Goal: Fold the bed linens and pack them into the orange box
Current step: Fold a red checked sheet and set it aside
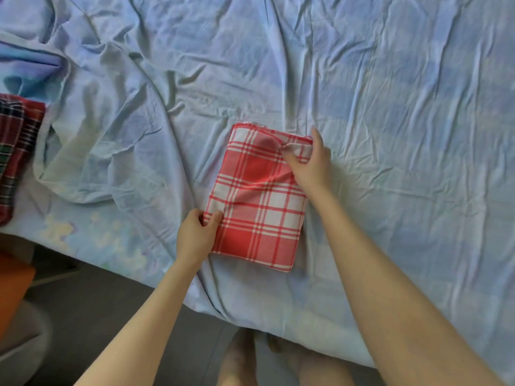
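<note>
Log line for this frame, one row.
stage: folding | left hand grips red checked linen near corner | right hand pinches far corner | orange box partly visible, left

Rumpled blue bed (390, 79), folded red-checked linen (259, 207), tartan cloth (14, 151)

Matt red-and-white checked cloth (257, 201) on a creased, faintly glossy pale-blue sheet (390, 107).

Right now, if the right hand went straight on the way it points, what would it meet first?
The folded red checked cloth, whose far corner the right hand now pinches; beyond it, probably only the wrinkled blue sheet.
</note>
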